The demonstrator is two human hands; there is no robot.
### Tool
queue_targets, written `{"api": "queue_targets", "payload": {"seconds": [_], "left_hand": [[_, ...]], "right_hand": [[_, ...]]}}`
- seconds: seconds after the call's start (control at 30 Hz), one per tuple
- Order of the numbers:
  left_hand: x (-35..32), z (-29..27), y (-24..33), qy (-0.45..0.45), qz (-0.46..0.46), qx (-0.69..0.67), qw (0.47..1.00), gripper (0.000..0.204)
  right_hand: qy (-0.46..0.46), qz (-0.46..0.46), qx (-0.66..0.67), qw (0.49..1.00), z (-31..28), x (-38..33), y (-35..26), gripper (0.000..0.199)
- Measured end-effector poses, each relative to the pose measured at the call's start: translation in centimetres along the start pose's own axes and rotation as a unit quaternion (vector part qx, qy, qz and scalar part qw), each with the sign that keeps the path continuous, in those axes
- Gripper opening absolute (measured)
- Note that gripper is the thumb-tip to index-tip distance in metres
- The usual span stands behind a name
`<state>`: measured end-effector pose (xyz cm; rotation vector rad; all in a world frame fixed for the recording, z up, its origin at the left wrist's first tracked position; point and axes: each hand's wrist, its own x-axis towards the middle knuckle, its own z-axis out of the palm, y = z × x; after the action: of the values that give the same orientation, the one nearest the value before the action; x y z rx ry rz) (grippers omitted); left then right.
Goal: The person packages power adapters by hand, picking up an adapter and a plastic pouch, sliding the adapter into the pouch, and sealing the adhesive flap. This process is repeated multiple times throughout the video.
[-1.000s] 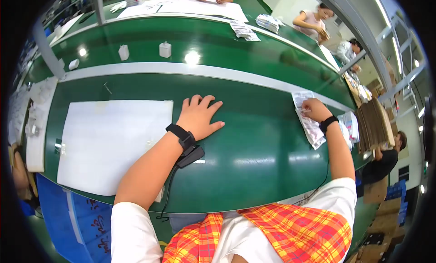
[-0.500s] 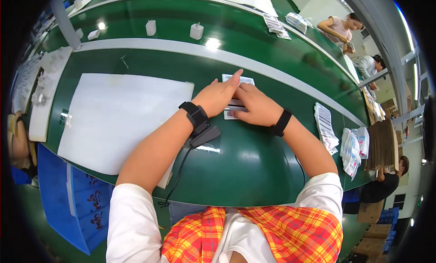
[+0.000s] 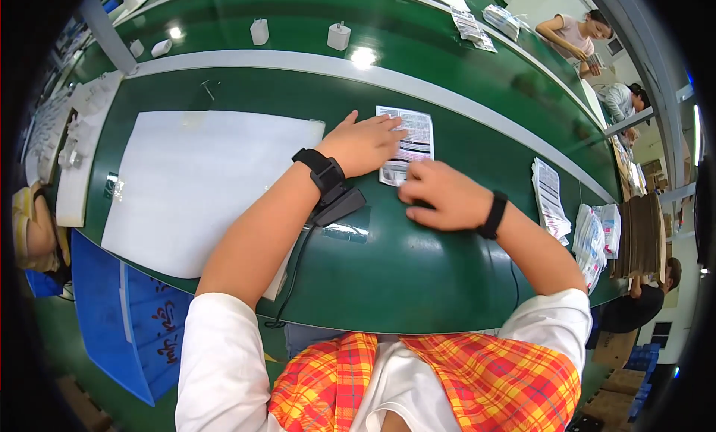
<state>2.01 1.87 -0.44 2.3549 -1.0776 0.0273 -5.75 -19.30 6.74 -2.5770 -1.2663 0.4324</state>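
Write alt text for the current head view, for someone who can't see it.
A person's left hand lies over a flat printed item on a green table, with the right hand beside its lower edge. A large white sheet lies to the left; more printed items lie to the right.

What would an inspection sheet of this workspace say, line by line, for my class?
Surface: glossy green tabletop; white sheet at left.
Job's things: printed piece partly under left hand; pile of similar pieces at right.
Clutter: plastic packs near the pile; white adapters past the pale divider.
Hands: left hand open; right hand blurred at the piece's near edge, contact unclear.
Cables: black cable beside left forearm; thin dark cable beside right forearm.
Surroundings: blue bin lower left; cardboard stack right; other people nearby.
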Motion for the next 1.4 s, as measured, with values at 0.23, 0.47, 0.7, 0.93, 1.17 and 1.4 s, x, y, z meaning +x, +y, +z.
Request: {"api": "queue_targets", "payload": {"seconds": [0.23, 0.47, 0.7, 0.93, 1.17, 1.4], "left_hand": [[-0.6, -1.5, 2.2, 0.045, 0.007, 0.09, 0.995, 0.053], [-0.3, -1.6, 2.5, 0.078, -0.05, 0.165, 0.982, 0.041], [-0.2, -1.7, 3.6, 0.085, -0.022, 0.076, 0.993, 0.035], [0.2, -1.5, 2.8, 0.065, -0.029, 0.121, 0.99, 0.038], [0.1, 0.4, 1.8, 0.082, 0.071, 0.117, 0.987, 0.041], [0.6, -0.3, 1.6, -0.019, 0.022, 0.107, 0.994, 0.039]], "right_hand": [[0.05, 0.084, 0.182, 0.978, -4.2, -1.0, 0.9, 0.019], [0.325, 0.193, 0.283, 0.881, -7.4, 16.4, 12.7, 0.046], [0.351, 0.307, 0.316, 0.826, -4.9, 25.2, 18.0, 0.07], [0.298, 0.046, 0.773, 0.558, -8.8, 14.7, 14.2, 0.051], [0.301, 0.152, 0.362, 0.869, -5.0, 3.1, 2.5, 0.061], [0.375, 0.164, 0.449, 0.794, 1.5, 3.6, 0.7, 0.059]]}}
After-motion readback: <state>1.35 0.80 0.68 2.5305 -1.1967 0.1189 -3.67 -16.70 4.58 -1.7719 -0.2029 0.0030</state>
